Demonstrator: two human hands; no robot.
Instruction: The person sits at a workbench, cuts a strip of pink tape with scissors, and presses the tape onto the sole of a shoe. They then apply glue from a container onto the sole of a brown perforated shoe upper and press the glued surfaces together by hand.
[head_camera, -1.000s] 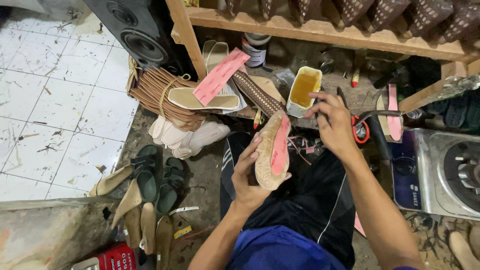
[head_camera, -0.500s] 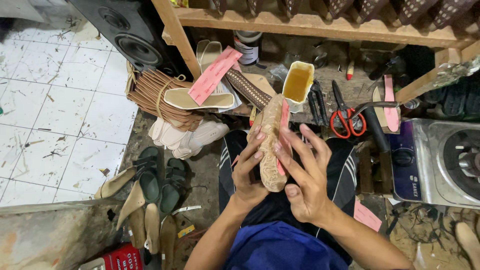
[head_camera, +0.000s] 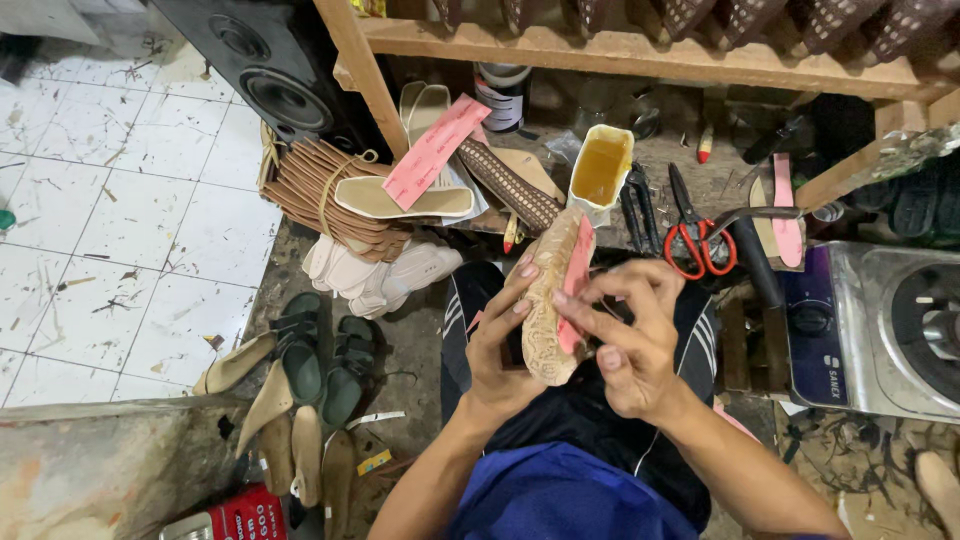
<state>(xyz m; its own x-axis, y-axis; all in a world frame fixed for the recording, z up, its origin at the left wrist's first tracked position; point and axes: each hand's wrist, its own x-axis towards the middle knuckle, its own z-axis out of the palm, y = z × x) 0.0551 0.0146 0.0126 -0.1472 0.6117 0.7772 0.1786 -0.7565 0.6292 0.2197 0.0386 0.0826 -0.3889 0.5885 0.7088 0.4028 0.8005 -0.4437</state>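
Observation:
A tan shoe sole (head_camera: 548, 320) with a patterned tread stands on edge over my lap. My left hand (head_camera: 500, 345) grips it from the left. A pink strip (head_camera: 575, 285) lies along its right edge, and my right hand (head_camera: 625, 335) presses that strip with fingers and thumb. Just beyond the sole stands a cut white container (head_camera: 600, 170) holding amber glue.
Red-handled scissors (head_camera: 692, 240) and dark pliers (head_camera: 636, 205) lie right of the glue. A bundle of tan insoles (head_camera: 330, 195) sits left with a pink strip (head_camera: 435, 150) on top. A metal stove (head_camera: 880, 330) stands at right. Green sandals (head_camera: 320, 360) rest on the floor.
My right hand came back from the glue container to the sole and now presses the pink strip. The sole has been raised closer to the bench.

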